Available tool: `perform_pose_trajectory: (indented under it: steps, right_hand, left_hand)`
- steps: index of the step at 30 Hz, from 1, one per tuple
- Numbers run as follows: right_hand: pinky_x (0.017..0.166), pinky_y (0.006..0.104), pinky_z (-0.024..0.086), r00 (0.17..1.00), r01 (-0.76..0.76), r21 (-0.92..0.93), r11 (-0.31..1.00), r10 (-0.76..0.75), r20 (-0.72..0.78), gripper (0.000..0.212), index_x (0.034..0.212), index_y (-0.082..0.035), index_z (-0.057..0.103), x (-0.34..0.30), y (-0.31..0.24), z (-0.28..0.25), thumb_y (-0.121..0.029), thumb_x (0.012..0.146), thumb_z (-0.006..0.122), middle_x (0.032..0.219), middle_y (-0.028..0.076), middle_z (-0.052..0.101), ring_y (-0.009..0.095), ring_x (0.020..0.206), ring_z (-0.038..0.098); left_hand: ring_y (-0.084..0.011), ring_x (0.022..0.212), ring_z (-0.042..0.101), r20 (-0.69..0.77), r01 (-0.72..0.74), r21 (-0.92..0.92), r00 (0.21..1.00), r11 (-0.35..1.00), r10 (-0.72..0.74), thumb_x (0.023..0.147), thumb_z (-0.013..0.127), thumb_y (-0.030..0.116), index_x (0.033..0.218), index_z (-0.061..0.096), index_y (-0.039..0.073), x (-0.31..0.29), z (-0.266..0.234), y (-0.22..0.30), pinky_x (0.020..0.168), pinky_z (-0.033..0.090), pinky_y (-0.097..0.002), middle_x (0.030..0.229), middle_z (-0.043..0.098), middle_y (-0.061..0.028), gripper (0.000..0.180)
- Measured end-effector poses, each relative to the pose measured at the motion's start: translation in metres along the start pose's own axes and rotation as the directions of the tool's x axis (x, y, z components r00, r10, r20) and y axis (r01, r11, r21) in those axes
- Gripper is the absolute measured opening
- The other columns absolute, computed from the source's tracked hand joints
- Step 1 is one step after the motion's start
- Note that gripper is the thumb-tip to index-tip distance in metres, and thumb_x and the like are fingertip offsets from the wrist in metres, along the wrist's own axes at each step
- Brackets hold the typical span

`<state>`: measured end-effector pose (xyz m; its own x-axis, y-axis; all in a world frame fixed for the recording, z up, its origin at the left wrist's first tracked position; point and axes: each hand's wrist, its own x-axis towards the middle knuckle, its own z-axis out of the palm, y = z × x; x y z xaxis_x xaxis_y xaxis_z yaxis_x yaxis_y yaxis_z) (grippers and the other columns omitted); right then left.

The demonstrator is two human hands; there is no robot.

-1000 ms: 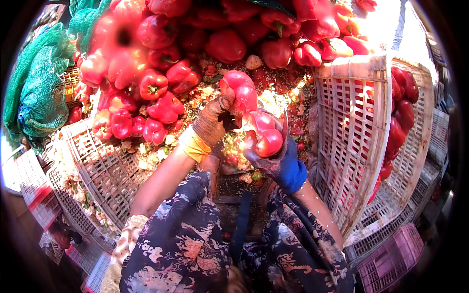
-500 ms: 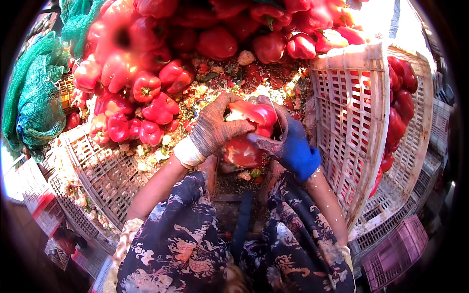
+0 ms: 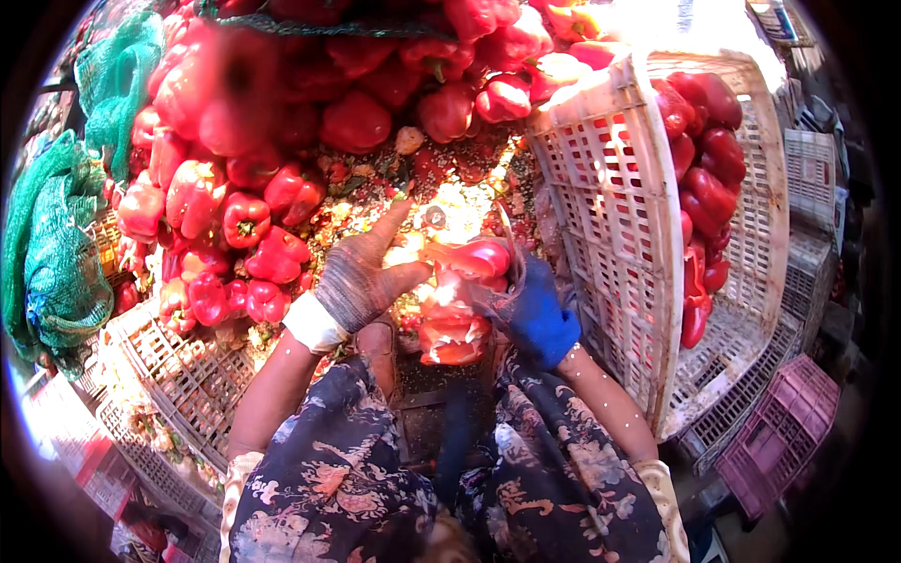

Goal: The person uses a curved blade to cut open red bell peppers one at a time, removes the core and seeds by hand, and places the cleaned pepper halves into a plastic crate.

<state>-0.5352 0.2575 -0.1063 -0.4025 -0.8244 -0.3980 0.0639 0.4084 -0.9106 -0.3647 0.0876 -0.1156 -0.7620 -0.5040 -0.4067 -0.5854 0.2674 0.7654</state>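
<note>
Both hands have dropped lower and drawn closer to the body since half a second ago, bringing the red peppers down from the edge of the heap to just above the lap. Wearing a grey, soiled glove with a white cuff, the left hand (image 3: 361, 281) angles in from the lower left, forearm bare, palm turned toward the peppers and fingers spread, the index finger pointing up toward the heap while the thumb presses against the upper pepper (image 3: 474, 258). Gloved in blue, the right hand (image 3: 537, 314) comes in from the lower right, its grip curled around the right side of the same pepper, pinching it; exactly how the fingers lie is hidden by glare. Directly beneath sits a second red pepper (image 3: 450, 338), seemingly cut open, touching the one above; which hand supports it cannot be told. Behind the hands a large heap of red peppers (image 3: 282, 141) rises, with crushed scraps (image 3: 375, 178) strewn at its foot. Tilted on its side at the right is a white plastic crate (image 3: 610, 188) holding more red peppers. Green netting sacks (image 3: 56, 253) lie at the far left.
</note>
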Motion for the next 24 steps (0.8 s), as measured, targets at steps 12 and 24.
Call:
perform_pose_trajectory:
  steps: [12,24]
  right_hand:
    - [0.052,0.0215,0.047,0.475,0.304,-0.241,0.922,-0.366,-0.8,0.039,0.126,0.005,0.055,-0.106,-0.133,-0.149,-0.004,0.089,0.064,0.097,0.013,0.067,0.014,0.065,0.063]
    - [0.102,0.0329,0.045,0.855,0.185,-0.51,0.84,-0.393,-0.337,0.062,0.138,-0.004,0.052,-0.035,0.016,-0.214,-0.003,0.08,0.074,0.136,0.017,0.057,0.024,0.125,0.056]
  left_hand:
    - [-0.0077,0.07,0.055,-0.243,0.161,-0.52,0.913,0.839,-0.326,0.087,0.073,0.029,0.13,0.055,0.001,-0.062,-0.03,-0.059,0.059,0.044,-0.0211,0.09,0.066,-0.0017,0.055]
    - [-0.0099,0.078,0.059,-0.212,0.222,-0.541,0.897,0.811,-0.388,0.084,0.076,0.023,0.13,0.054,-0.002,-0.087,-0.006,-0.112,0.063,0.049,-0.023,0.105,0.064,-0.0066,0.057]
